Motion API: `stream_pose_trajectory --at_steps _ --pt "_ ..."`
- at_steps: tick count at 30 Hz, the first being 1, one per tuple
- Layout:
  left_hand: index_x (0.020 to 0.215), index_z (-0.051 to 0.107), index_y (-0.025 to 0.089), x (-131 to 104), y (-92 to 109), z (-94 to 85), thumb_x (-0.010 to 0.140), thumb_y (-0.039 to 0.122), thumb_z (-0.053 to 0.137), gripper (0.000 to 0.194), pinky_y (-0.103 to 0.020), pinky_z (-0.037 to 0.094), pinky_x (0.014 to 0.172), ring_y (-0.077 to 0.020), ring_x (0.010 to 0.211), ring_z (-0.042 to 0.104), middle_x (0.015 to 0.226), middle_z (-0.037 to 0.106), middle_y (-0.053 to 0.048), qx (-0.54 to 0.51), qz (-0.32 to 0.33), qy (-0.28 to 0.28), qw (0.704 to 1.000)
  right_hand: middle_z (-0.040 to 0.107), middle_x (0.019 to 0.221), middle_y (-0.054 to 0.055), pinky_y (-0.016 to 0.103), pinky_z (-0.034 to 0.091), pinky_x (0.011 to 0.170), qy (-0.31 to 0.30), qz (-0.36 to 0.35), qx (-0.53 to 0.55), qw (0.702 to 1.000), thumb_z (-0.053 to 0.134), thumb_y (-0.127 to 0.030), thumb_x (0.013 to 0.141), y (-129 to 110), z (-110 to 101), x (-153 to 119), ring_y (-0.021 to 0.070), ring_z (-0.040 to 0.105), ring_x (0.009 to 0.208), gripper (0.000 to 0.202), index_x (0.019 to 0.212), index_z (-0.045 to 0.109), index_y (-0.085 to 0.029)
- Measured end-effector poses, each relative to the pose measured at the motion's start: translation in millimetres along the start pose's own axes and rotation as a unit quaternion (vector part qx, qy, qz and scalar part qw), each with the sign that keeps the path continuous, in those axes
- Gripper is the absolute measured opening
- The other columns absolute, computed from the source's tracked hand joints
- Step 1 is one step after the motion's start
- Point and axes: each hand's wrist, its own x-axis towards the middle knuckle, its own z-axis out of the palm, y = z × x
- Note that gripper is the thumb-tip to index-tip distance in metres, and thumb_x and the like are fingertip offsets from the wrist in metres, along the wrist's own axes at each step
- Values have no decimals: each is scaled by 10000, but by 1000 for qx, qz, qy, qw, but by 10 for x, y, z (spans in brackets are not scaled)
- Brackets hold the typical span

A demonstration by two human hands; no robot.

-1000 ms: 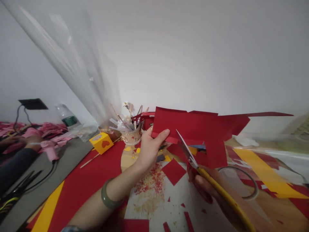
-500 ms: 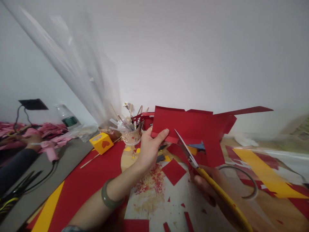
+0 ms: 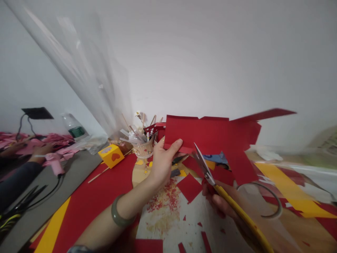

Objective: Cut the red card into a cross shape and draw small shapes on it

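My left hand [image 3: 164,160] pinches the lower left edge of a red cardstock piece [image 3: 197,131], thumb in front and fingers behind. The cardstock is folded, with a notch in its top edge, a flap hanging down and a long strip reaching right. In my right hand [image 3: 221,202] is a pair of scissors with yellow handles [image 3: 242,212]. Their blades [image 3: 202,163] point up and left, with the tip just below the cardstock's lower edge. Whether the tip touches it I cannot tell. A red paper square [image 3: 189,188] lies beneath on a stained white board [image 3: 168,225].
Behind my left hand stands a cup of sticks and pens [image 3: 143,149]. A yellow paper cube with a heart [image 3: 111,156] lies to its left. A roll of tape [image 3: 276,207] rests at the right. At far left, another person's hands [image 3: 39,153] are near a pink glue gun [image 3: 54,163].
The cardstock has shifted slightly left in my left hand's grip, and its hanging flap has swung right. The scissors have moved very slightly downward. The other person's hands at far left have moved.
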Motion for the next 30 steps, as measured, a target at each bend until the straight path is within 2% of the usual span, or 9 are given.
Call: stream_pose_trajectory --at_steps 3,6,11,14,17,20,25,27,30 --pt "785 608 179 48 9 -31 564 371 925 431 -143 522 564 -68 579 636 672 669 69 -31 4 30 999 461 663 -16 271 352 542 2 8 4 1000 582 -783 771 32 51 -23 150 404 590 576 721 524 -212" --pt "831 598 177 75 2 -48 637 408 879 412 -164 536 618 -80 620 642 680 656 51 -74 -43 45 995 428 603 -37 249 307 475 20 6 -3 1000 602 -775 756 186 116 3 129 380 530 577 699 517 -207" --pt "773 618 160 -73 -154 -7 605 284 842 307 -224 549 635 -117 658 643 741 684 1 -92 -151 24 984 629 738 29 324 492 571 226 -35 2 974 721 -581 755 434 93 141 216 596 651 388 803 585 -220" --pt "741 653 145 -226 -289 29 547 142 841 270 -240 549 662 -134 716 657 793 711 -18 -71 -186 -3 980 685 916 68 399 559 725 282 -49 5 958 695 -521 791 405 -38 184 275 672 831 308 851 551 -255" --pt "768 701 126 -326 -383 48 536 118 843 272 -239 538 681 -130 702 654 778 721 -32 -50 -208 -25 977 693 1045 86 434 553 858 304 -57 -6 951 714 -409 793 283 -185 160 309 678 1000 199 866 586 -275" --pt "846 734 116 -369 -419 60 508 123 862 361 -259 534 689 -145 686 662 811 739 -64 -37 -229 -48 972 705 966 81 448 556 819 319 -50 -28 946 758 -325 762 205 -263 120 318 687 942 157 846 635 -277" --pt "921 740 132 -408 -437 65 513 159 896 437 -288 537 767 -182 765 691 859 753 -84 -19 -228 -102 968 690 845 61 430 546 766 350 -53 -16 935 766 -432 750 325 -233 152 277 683 815 283 847 595 -228" --pt "879 740 139 -402 -425 54 503 135 885 403 -277 535 751 -177 768 684 865 754 -79 -17 -226 -102 969 675 807 45 403 554 722 356 -61 3 932 750 -464 754 395 -223 186 247 678 758 308 835 563 -232" --pt "665 689 161 -336 -341 30 482 154 851 245 -240 517 664 -154 707 650 818 742 -51 -27 -223 -75 971 673 852 40 387 582 735 347 -80 26 934 767 -471 732 436 -245 217 237 684 788 331 869 557 -255"
